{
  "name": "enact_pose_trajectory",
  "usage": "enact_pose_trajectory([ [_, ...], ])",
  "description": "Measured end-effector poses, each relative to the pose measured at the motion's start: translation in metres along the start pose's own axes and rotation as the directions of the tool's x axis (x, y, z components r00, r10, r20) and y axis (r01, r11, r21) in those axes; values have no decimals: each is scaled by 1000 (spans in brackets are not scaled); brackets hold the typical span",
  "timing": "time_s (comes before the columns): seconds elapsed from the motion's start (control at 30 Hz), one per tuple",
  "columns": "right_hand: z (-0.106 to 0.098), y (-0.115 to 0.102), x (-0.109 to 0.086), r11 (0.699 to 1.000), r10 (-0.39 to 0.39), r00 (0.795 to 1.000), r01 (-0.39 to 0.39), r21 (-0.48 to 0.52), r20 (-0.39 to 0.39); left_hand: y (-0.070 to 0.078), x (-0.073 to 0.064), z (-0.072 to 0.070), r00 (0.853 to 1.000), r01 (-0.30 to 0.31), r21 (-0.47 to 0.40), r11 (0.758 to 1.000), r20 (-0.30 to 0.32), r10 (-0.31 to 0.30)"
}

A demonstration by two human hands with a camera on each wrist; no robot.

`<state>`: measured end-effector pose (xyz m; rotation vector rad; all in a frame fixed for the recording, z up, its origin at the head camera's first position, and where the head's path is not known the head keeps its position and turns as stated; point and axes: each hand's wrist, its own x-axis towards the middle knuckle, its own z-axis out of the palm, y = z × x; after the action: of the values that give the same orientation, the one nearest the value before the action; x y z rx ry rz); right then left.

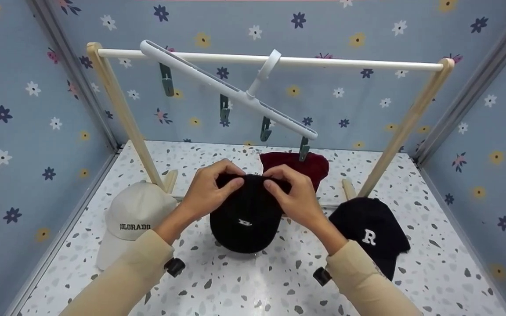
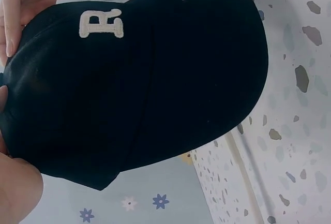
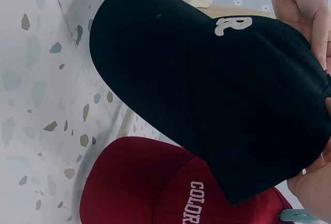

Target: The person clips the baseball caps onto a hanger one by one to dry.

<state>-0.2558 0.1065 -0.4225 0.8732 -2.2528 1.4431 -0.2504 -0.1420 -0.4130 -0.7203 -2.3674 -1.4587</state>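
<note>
Both hands hold a black baseball cap (image 1: pixel 245 215) with a white letter R on its front, its brim hanging downward. My left hand (image 1: pixel 207 188) pinches the left side of the crown's top between thumb and fingers. On the opposite side, my right hand (image 1: pixel 297 191) pinches it the same way. Above hangs a tilted white hanger (image 1: pixel 226 87) with several green clips (image 1: pixel 224 109). A dark red cap (image 1: pixel 294 164) is behind the held cap; in the right wrist view a green clip (image 3: pixel 297 215) meets its crown. The fingertips are partly hidden.
The hanger hooks over a white rod (image 1: pixel 358 63) on a wooden rack (image 1: pixel 123 114). A cream COLORADO cap (image 1: pixel 136 206) rests at the left, another dark R cap (image 1: pixel 369 224) at the right. Flowered panels (image 1: pixel 481 145) enclose the speckled surface (image 1: pixel 253 289).
</note>
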Motion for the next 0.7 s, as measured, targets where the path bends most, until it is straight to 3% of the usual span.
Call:
enact_pose_trajectory([
  [0.7, -12, -1, 18, 1000, -2, 999, 2, 1, -35, 5, 17, -4, 999, 9, 30, 999, -40, -8],
])
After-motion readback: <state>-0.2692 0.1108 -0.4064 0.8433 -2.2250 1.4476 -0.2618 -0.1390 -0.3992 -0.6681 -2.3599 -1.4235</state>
